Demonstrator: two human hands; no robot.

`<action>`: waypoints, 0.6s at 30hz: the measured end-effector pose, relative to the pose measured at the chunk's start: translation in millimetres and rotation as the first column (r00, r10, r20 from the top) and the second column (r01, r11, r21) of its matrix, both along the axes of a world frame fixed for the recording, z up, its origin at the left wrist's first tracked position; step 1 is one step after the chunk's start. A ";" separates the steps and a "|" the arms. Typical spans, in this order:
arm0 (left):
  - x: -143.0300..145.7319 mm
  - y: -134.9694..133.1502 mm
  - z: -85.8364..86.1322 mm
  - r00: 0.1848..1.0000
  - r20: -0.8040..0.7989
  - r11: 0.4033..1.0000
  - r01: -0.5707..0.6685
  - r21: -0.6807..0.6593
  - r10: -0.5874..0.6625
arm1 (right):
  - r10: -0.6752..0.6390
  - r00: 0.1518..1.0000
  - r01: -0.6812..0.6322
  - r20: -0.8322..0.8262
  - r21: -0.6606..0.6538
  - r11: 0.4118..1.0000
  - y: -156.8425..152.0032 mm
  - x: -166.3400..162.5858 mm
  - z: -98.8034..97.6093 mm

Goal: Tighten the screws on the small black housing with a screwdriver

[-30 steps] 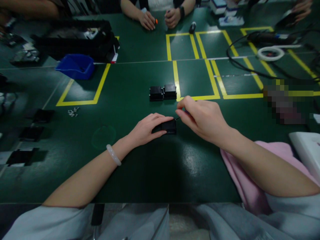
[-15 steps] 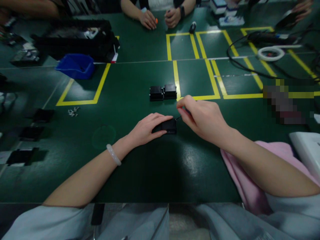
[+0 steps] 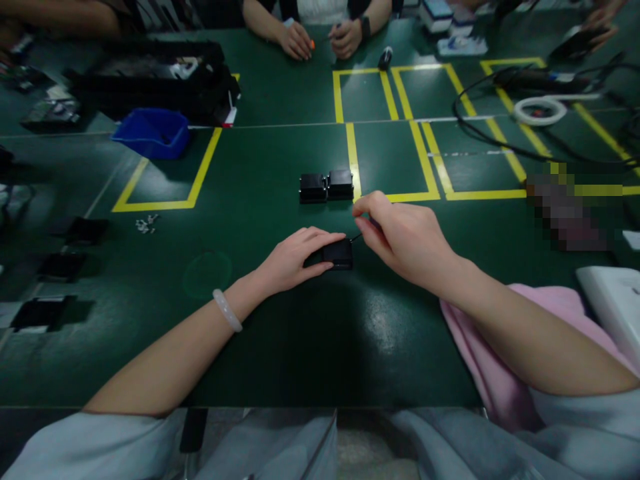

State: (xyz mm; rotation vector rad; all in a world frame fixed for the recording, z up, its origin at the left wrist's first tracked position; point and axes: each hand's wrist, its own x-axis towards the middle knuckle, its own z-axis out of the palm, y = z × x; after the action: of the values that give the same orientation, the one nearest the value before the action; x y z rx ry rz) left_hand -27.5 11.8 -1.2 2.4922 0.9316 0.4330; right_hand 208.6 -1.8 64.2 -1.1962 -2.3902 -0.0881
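On the green table, my left hand [image 3: 300, 257] grips a small black rectangular box [image 3: 339, 254] from its left side, fingers along the far edge and thumb along the near edge. My right hand [image 3: 400, 230] is closed in a pinch around a thin dark-shafted tool [image 3: 357, 237]. The tool's tip meets the box's far right corner; most of the tool is hidden in my fingers. Just beyond stand two similar black boxes, a left one [image 3: 313, 187] and a right one [image 3: 341, 184], side by side.
Small silvery screws [image 3: 147, 224] lie in a pile at left, near a blue bin [image 3: 153, 133]. Several dark parts [image 3: 61, 267] line the left side. A pink cloth [image 3: 493, 347] lies under my right forearm. Across the table, a co-worker's hands [image 3: 320, 41] hold something small.
My hands, the box and the tool look nearly unchanged. The view has shifted very slightly, and a co-worker's hand at the far right has moved a little.
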 end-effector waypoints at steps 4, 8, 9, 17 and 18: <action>-0.2 0.2 -1.5 1.000 -0.003 1.000 -0.001 0.001 0.001 | 0.021 1.000 -0.020 0.014 -0.023 1.000 0.0 0.1 0.8; -0.3 -0.2 -2.0 1.000 -0.002 1.000 0.004 -0.007 -0.004 | 0.007 0.999 -0.007 0.032 0.016 1.000 0.7 -0.2 -1.7; -0.4 -0.3 -2.0 1.000 -0.002 1.000 0.004 -0.009 -0.004 | 0.014 1.000 -0.015 0.026 0.031 0.999 0.9 -0.3 -2.5; -1.6 -0.3 -3.3 1.000 -0.004 1.000 -0.003 0.005 0.003 | 0.040 0.998 -0.044 0.047 0.086 0.995 -0.4 -0.1 -2.4; -1.7 -0.2 -3.3 1.000 -0.003 1.000 -0.004 0.003 0.004 | 0.034 0.998 -0.039 0.058 0.091 0.995 -0.4 -0.3 -2.3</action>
State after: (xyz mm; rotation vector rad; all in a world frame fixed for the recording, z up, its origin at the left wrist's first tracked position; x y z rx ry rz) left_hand -29.1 11.6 -4.5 2.4947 0.9373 0.4327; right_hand 208.3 -2.2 61.9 -1.1219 -2.4274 -0.2205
